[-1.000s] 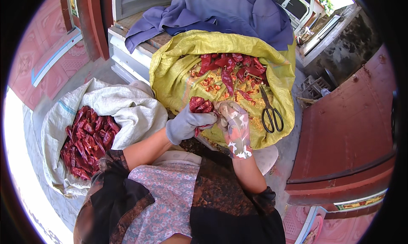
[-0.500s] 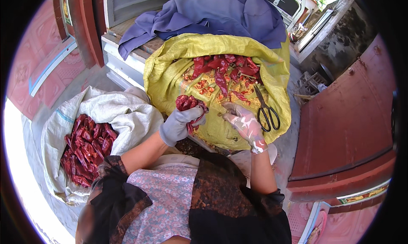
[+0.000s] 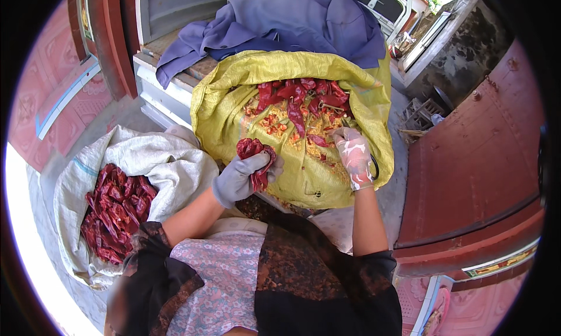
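Note:
My left hand [image 3: 235, 179], in a grey glove, is closed around a bunch of dried red chillies [image 3: 251, 149] above the near left edge of the yellow woven sack [image 3: 234, 70]. My right hand [image 3: 353, 153], in a pink camouflage-pattern glove, is over the right side of this sack with its fingers bent together. It covers most of the scissors [image 3: 377, 169]; only part of a black handle loop shows beside the wrist. What its fingertips hold, if anything, is hidden. Beyond them lie whole red chillies [image 3: 297, 96], among yellow seeds and red scraps [image 3: 274, 124].
At my left stands a white woven sack [image 3: 184, 160] filled with dried red chillies [image 3: 114, 213]. A purple-blue cloth [image 3: 280, 20] drapes over the grey metal vehicle bed [image 3: 166, 90] behind the yellow sack. A dark red metal door [image 3: 467, 160] is on the right.
My right hand has moved right and a little farther away, now covering the scissors that lay in full sight. My left hand still grips the chillies, with the bunch turned slightly.

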Action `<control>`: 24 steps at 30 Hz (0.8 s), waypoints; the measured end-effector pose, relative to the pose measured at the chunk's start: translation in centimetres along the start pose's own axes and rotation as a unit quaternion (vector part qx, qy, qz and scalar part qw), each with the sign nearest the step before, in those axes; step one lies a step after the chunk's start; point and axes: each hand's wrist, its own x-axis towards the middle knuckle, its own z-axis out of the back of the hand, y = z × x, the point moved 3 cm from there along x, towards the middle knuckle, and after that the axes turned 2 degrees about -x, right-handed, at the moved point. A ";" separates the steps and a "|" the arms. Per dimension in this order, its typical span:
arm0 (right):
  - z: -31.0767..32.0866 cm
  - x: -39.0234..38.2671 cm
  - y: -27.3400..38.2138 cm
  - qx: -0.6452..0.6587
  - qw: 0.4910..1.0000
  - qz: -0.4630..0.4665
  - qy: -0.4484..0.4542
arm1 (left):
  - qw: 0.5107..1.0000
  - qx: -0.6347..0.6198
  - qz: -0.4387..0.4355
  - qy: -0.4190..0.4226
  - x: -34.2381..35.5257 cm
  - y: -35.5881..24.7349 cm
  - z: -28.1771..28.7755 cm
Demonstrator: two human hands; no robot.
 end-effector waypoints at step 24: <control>-0.7 -3.9 4.8 -0.010 0.995 0.081 -0.066 | 0.998 -0.045 0.009 -0.031 1.1 0.8 -0.5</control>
